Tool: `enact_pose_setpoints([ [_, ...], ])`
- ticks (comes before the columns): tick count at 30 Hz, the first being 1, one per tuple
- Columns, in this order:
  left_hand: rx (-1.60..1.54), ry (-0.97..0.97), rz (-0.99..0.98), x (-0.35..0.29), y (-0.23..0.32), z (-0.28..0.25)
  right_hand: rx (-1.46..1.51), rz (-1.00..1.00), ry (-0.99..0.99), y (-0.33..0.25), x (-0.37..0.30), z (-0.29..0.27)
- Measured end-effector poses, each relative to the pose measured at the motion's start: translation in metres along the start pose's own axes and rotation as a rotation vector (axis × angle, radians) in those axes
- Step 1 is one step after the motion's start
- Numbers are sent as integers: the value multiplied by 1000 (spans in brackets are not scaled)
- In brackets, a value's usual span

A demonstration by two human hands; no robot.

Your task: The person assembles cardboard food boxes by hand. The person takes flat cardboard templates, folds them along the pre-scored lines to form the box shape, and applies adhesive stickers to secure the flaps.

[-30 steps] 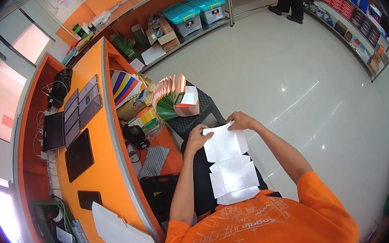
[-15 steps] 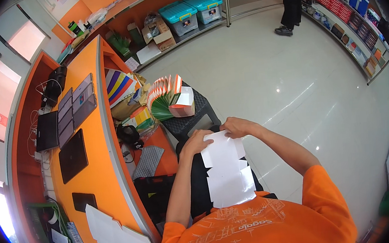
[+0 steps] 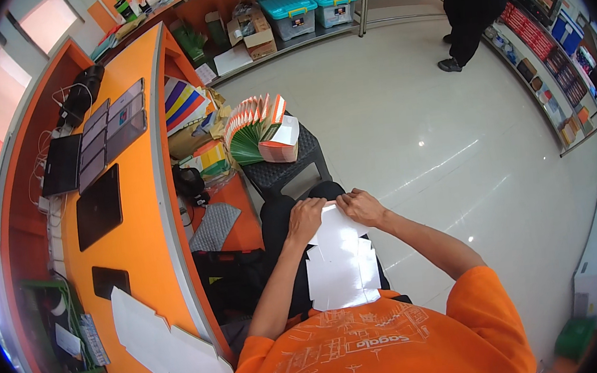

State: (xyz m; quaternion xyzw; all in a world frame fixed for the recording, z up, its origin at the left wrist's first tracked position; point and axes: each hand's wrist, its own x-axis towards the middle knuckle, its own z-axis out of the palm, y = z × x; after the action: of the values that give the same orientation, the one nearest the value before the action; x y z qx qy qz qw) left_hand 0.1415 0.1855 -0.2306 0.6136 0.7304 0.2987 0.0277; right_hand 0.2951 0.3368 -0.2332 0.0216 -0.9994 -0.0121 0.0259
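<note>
A flat, unfolded white carton blank (image 3: 343, 272) with notched flaps lies across my lap, its glossy plain side up. At its far edge, my left hand (image 3: 306, 218) grips the left corner with bent fingers. My right hand (image 3: 360, 207) pinches the same edge close beside it, thumb on the white face. Both sets of fingertips are partly hidden behind the card. The near end of the blank rests against my orange shirt (image 3: 372, 352).
Ahead, a dark stool (image 3: 294, 176) bears a fanned row of orange, white and green cartons (image 3: 253, 126). An orange counter (image 3: 144, 266) with tablets and papers runs along my left. Another person (image 3: 472, 11) stands at the far right by shelves (image 3: 542, 69).
My hands have drawn closer together at the blank's far edge, which now bends up slightly. The view has shifted, and more of the other person shows.
</note>
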Motion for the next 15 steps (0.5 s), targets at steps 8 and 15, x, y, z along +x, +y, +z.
enact_pose_setpoints([
  [8, -388, -130, -490, 26, -25, -23, 1204, 733, 90, 40, 0, -4],
  [15, -624, -64, -803, 20, -27, -21, 1122, 825, 69, 28, 10, 3],
])
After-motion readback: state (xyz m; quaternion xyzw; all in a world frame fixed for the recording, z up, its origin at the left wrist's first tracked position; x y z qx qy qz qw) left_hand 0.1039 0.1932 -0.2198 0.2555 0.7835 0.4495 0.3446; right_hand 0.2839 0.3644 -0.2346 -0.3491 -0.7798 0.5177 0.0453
